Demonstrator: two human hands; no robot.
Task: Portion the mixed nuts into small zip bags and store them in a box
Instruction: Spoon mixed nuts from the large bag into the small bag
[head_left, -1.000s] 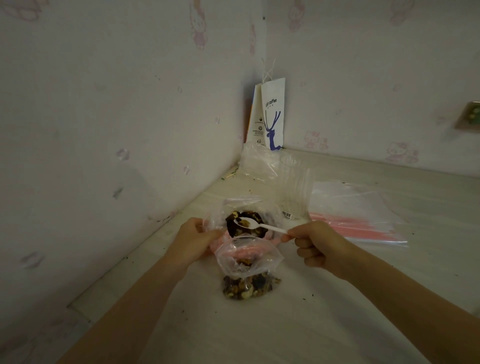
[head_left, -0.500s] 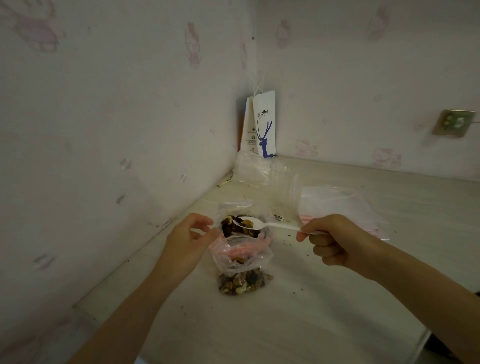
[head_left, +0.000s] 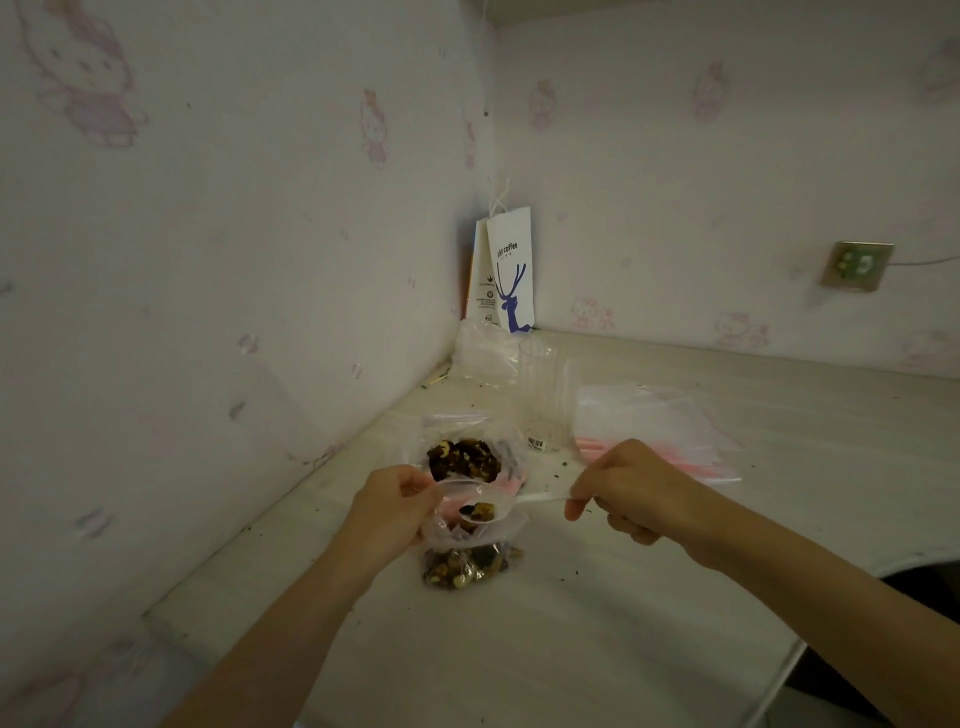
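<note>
Head view: the left hand (head_left: 395, 514) pinches the near rim of the small zip bag (head_left: 470, 538) between thumb and fingers. This grip lifts the rim and holds the mouth wide, so the limp plastic does not fold shut. The right hand (head_left: 628, 488) has its fingers curled round the end of the white spoon (head_left: 537, 500). The spoon's loaded bowl sits over the open mouth, just right of the left grip. Holding the handle by its far end leaves the right hand clear of the bag. The nuts (head_left: 467, 564) already portioned lie in the bottom of the small bag, below the left grip and resting on the desk (head_left: 519, 649). The big bag (head_left: 465, 460) that supplies them stands open just beyond both grips, touching the small one, so each scoop travels only a short way. I judge this to be mid-fill, with a tip of the spoon due next.

Right of the right grip lies a stack of empty bags (head_left: 660, 431). A clear plastic container (head_left: 540, 395) stands beyond it; whether that is the storage box I cannot tell. The wall (head_left: 234, 312) runs close on the left, so the left elbow has little room. The desk's curved edge (head_left: 800, 647) lies near the right forearm. The freest room is toward the person.
</note>
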